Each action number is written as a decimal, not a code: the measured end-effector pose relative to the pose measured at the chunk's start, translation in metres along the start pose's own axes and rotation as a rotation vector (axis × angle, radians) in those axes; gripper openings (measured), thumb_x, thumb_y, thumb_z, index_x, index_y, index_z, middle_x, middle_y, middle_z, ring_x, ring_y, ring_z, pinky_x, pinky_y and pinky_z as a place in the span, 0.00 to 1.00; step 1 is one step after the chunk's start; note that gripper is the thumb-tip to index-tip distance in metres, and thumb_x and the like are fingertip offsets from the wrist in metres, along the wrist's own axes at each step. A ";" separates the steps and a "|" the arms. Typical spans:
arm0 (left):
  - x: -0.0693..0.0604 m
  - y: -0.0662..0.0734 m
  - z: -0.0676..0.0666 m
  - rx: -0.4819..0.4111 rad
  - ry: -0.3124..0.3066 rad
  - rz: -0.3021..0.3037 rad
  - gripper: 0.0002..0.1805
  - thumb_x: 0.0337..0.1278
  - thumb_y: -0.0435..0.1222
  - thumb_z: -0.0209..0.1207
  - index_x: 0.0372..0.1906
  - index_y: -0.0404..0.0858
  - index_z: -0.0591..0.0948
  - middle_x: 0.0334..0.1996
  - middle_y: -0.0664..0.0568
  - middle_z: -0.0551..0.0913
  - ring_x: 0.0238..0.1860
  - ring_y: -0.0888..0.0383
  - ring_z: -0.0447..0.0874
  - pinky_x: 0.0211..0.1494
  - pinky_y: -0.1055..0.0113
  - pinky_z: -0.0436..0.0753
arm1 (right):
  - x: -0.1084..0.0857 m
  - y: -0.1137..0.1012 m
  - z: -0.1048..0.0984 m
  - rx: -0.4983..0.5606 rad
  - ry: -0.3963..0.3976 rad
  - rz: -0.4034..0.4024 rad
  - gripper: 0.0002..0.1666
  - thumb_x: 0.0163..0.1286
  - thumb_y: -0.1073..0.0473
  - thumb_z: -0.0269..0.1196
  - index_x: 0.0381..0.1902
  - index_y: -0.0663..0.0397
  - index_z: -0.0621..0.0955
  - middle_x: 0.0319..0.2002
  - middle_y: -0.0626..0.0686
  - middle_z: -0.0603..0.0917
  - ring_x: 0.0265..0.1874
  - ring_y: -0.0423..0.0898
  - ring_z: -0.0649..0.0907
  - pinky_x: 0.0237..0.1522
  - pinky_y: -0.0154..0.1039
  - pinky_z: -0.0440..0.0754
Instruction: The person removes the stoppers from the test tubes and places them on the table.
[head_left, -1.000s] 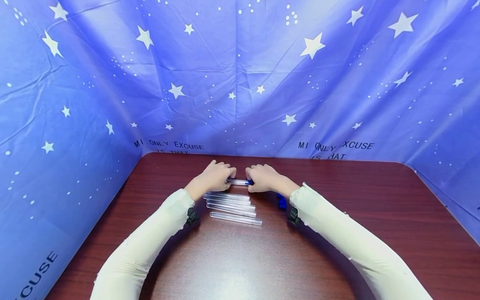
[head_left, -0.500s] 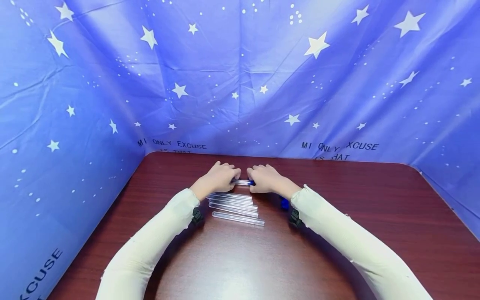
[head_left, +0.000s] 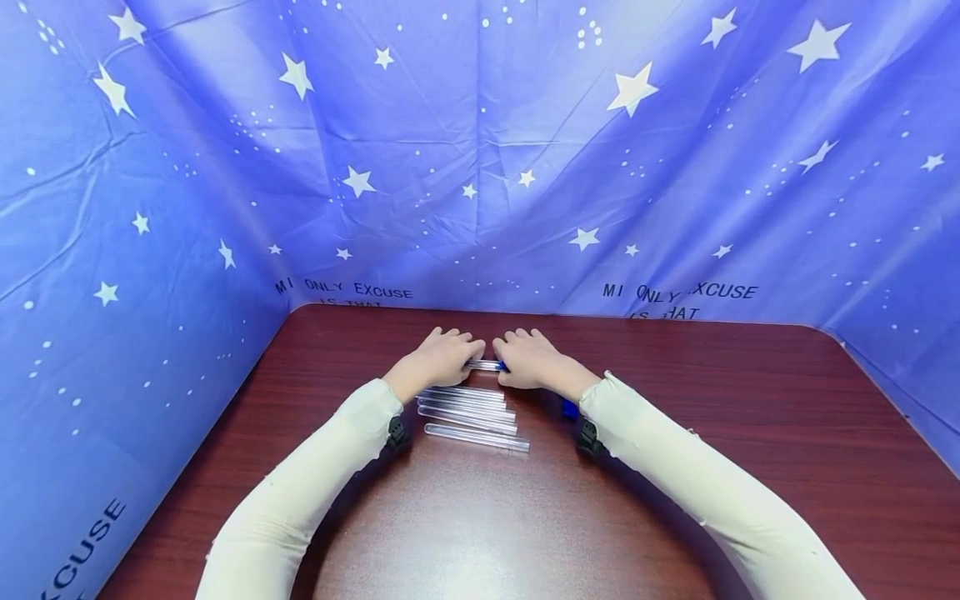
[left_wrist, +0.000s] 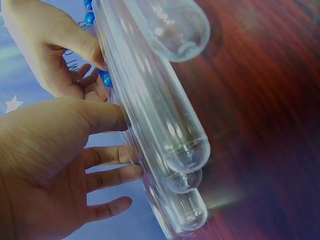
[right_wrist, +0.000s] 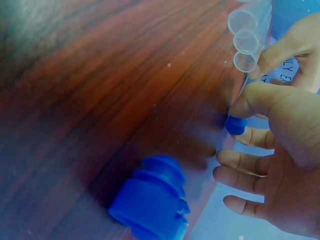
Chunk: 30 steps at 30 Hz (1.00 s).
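Note:
A clear test tube (head_left: 483,365) lies level between my two hands near the back of the table. My left hand (head_left: 442,358) pinches it on the left between thumb and fingers. At its right end is a blue stopper (right_wrist: 235,125), which my right hand (head_left: 532,360) pinches with thumb and index finger; the other fingers (right_wrist: 240,180) stay spread. How deep the stopper sits is hidden. More clear test tubes (head_left: 477,437) lie in a rough row nearer to me, their rounded ends (left_wrist: 192,157) to the left and open mouths (right_wrist: 243,22) to the right.
Loose blue stoppers (right_wrist: 150,195) lie on the brown table (head_left: 675,400) below my right wrist, partly hidden by it in the head view (head_left: 570,408). A blue star-printed curtain (head_left: 472,167) hangs along the table's back and sides.
My left hand has come closer to my right hand, so less of the held tube shows between them. The head view has shifted slightly. The loose tubes stay as they were.

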<state>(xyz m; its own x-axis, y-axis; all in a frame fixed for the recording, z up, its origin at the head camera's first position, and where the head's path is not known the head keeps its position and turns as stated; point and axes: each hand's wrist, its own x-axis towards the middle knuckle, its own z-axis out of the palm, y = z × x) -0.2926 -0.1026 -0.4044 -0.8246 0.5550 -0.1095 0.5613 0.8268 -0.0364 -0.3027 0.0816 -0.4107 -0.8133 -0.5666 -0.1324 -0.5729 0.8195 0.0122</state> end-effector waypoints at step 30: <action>-0.014 0.018 -0.069 -0.050 0.180 0.094 0.07 0.69 0.38 0.60 0.47 0.49 0.76 0.40 0.54 0.78 0.46 0.50 0.82 0.49 0.53 0.75 | -0.052 0.031 -0.065 0.124 0.248 -0.084 0.11 0.62 0.55 0.66 0.39 0.52 0.78 0.32 0.50 0.76 0.34 0.50 0.76 0.37 0.46 0.72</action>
<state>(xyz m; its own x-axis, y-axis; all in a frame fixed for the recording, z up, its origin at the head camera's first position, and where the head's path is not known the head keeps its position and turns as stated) -0.2757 -0.0891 -0.3353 -0.7708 0.6332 0.0697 0.6355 0.7719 0.0159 -0.2849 0.1310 -0.3388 -0.7723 -0.6241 0.1186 -0.6349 0.7644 -0.1123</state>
